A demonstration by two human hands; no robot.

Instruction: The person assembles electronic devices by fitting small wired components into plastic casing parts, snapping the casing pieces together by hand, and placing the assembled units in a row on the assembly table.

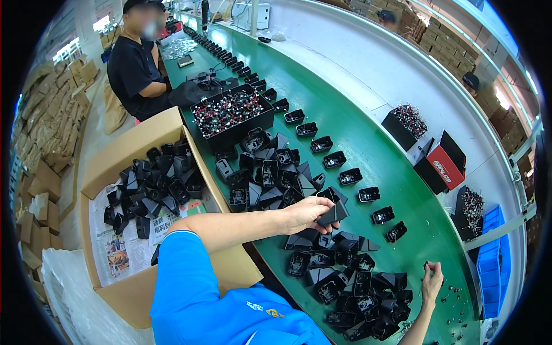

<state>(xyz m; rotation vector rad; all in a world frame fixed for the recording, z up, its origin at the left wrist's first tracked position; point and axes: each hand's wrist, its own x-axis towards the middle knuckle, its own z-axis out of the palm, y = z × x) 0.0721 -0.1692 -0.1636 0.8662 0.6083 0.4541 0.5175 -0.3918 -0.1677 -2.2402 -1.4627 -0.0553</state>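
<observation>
My left hand [310,215] is closed around a black plastic housing [333,214], held above a heap of similar black housings [345,261] on the green workbench. Over at the right, my right hand [432,282] has its thumb and fingertips pinched together by a tiny dark piece [426,266], too small to name. Small dark components [451,299] lie scattered on the bench beside that hand. A row of open black housings [368,194] runs away from me along the bench toward the far end.
A cardboard box [103,172] of black housings stands at my left. A black bin [236,118] of wired parts sits on the bench. Along the right are more wired parts [409,121], a red-and-black box [445,164] and a blue crate [493,259]. Another person [135,63] sits far left.
</observation>
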